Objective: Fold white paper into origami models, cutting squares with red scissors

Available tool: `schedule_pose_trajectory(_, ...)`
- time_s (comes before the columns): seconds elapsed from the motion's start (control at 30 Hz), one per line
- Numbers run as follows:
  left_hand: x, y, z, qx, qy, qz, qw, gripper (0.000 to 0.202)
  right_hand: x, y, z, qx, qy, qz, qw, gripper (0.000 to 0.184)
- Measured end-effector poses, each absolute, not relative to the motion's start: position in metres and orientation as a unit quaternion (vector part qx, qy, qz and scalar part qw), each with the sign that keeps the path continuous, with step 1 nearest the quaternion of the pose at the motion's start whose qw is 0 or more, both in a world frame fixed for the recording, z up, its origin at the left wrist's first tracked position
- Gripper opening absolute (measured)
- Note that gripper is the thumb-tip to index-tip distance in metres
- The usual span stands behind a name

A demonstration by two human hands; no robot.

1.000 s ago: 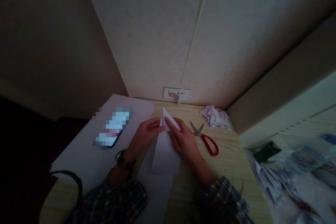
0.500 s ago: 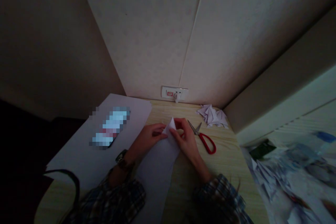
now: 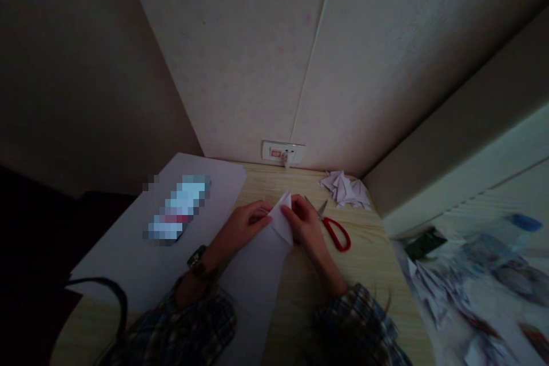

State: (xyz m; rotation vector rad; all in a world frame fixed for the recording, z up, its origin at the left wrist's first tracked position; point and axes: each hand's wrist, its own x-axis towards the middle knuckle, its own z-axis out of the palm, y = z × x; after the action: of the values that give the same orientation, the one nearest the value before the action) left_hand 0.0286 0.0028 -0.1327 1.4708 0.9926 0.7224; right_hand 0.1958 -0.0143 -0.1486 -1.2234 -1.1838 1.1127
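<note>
Between both hands is a small piece of folded white paper (image 3: 281,222), its pointed tip toward the wall. My left hand (image 3: 247,223) pinches its left edge between thumb and fingers. My right hand (image 3: 303,223) grips the right side, thumb on top, the other fingers partly hidden behind it. Beneath them a white paper sheet (image 3: 253,280) lies on the wooden table (image 3: 351,297). Just right of my right hand lie scissors (image 3: 337,233) with red handles, blades apart.
A phone (image 3: 180,209) with a lit, blurred screen rests on a stack of white paper (image 3: 115,257) at left. Folded paper pieces (image 3: 345,189) sit in the back right corner. A wall socket (image 3: 283,152) holds a plug. Plastic bags and papers (image 3: 480,280) lie beyond the table's right edge.
The folded paper has turned in my hands, its tip shifting slightly right and more of its flat triangular face showing. My right thumb has moved across it. The scissors and phone stay put.
</note>
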Motion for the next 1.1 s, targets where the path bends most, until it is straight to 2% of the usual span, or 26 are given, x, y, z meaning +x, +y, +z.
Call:
schedule_pose_trajectory(0.5, 0.028, 0.002, -0.124, 0.629, 0.471, 0.304, 0.538, 0.016, 0.195, -0.014, -0.150, -0.495, -0.463, 0.490, 0.548, 0.019)
schedule_pose_trajectory(0.77, 0.028, 0.003, -0.128, 0.638, 0.461, 0.299, 0.540, 0.015, 0.203, -0.015, -0.137, -0.488, -0.473, 0.496, 0.540, 0.015)
schedule_pose_trajectory(1.1, 0.025, 0.003, -0.134, 0.635, 0.451, 0.290, 0.557, 0.014, 0.204, -0.014, -0.141, -0.498, -0.459, 0.498, 0.541, 0.018)
